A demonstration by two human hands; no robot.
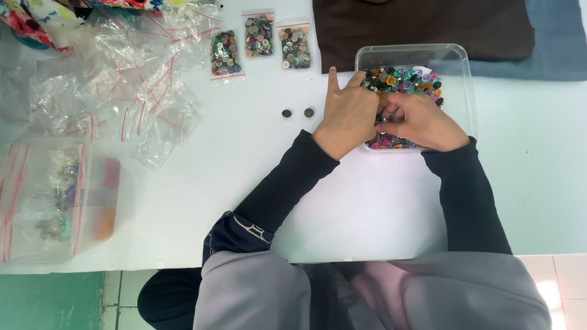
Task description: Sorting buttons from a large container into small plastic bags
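A clear plastic tub [460, 73] on the white table holds several mixed coloured buttons [406, 81]. My left hand [345, 113] rests at the tub's left rim with fingers spread, its fingertips reaching in among the buttons. My right hand [422, 121] is inside the tub, fingers curled over the pile; whether it pinches a button is hidden. Two dark buttons [287, 113] [309, 112] lie loose on the table just left of my left hand.
Three small zip bags of buttons [225, 55] [259, 35] [295, 46] lie at the back. A heap of empty zip bags [122, 85] covers the left. A clear box under bags [55, 195] sits front left. Brown cloth [422, 24] and blue cloth [550, 43] lie behind the tub.
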